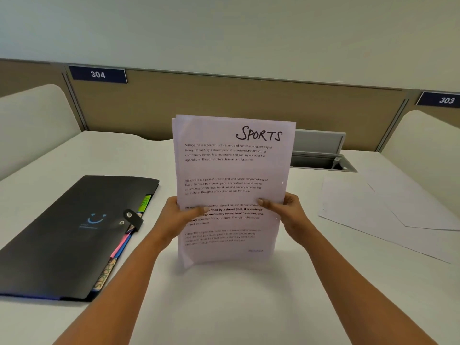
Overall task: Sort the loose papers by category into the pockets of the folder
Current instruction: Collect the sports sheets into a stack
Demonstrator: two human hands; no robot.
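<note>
While both hands pinch them, upright papers [231, 170] read "SPORTS".

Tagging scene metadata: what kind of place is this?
Likely a shared office or study room with numbered desk bays: signs 304 and 303 on the partition, curved side dividers, and a cable hatch in the white desk.

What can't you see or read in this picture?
Head view only.
Pages behind the top page of the stack: hidden by that page.
Pockets of the folder: under its closed cover; writing on the green tab is blurred.
The loose sheets on the right: cut off by the right edge, no readable print.
Fingers of the left hand and right hand: behind the stack.
</note>
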